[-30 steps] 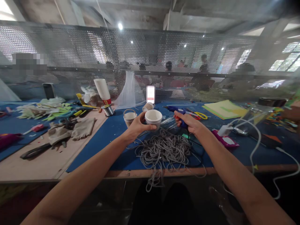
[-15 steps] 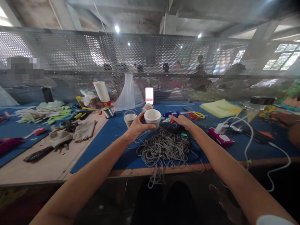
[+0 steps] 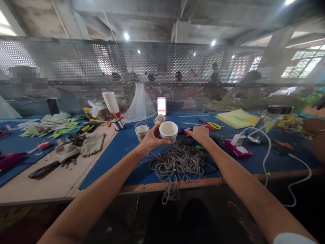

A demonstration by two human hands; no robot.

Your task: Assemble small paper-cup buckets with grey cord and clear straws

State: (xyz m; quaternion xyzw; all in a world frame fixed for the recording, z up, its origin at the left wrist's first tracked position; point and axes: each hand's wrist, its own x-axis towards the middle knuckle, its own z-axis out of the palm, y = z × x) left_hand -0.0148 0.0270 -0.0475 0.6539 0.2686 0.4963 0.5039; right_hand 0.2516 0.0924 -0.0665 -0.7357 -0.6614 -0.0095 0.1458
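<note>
My left hand (image 3: 149, 139) is closed round a white paper cup (image 3: 169, 130) and holds it upright, just above the blue mat. My right hand (image 3: 199, 134) lies palm down on a blue glue gun (image 3: 182, 129). The fingers curl over the gun's body, and its nozzle pokes out to the left, near the cup. A tangle of grey cord (image 3: 177, 161) lies on the mat right in front of both hands. A small cup with a handle (image 3: 141, 130) stands just left of my left hand.
Behind the hands are another cup (image 3: 159, 118), a stack of paper cups (image 3: 111, 101), scissors (image 3: 211, 125) and yellow-green sheets (image 3: 237, 118). A pink tool (image 3: 238, 149) and a white cable (image 3: 265, 152) lie to the right, grey gloves (image 3: 85, 144) to the left. Another person's arm (image 3: 316, 137) shows at far right.
My right hand has lowered the glue gun from upright down onto the mat. The left hand has kept the cup almost still.
</note>
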